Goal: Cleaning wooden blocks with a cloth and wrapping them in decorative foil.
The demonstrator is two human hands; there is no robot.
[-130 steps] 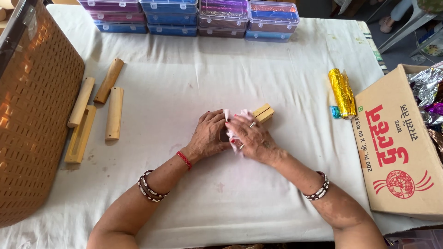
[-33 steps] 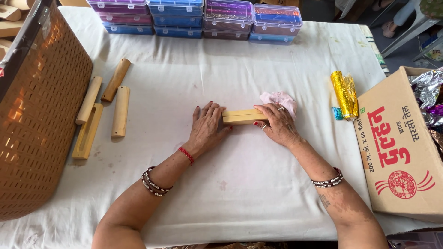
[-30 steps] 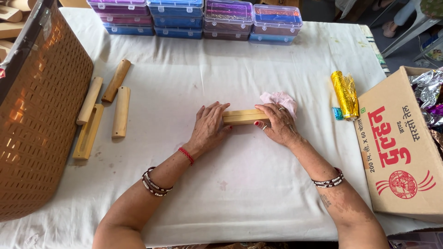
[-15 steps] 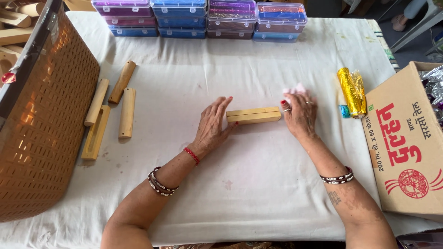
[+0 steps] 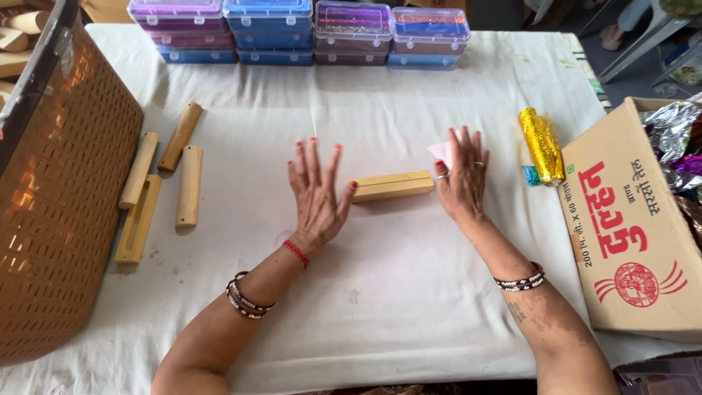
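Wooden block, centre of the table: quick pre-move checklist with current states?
1. Wooden block lies flat on the white cloth: ok.
2. Left hand open, thumb tip at the block's left end: ok.
3. Right hand open at the block's right end: ok.
4. Pink paper under the right hand's fingers, pinned or loose: cannot tell.
5. Gold thread spool apart from the right hand: ok.

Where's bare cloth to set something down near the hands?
Free: the cloth between the plastic boxes and the wooden block; also the near strip between both forearms. Crowded: left, wooden sticks beside the basket; right, gold spool against the carton.
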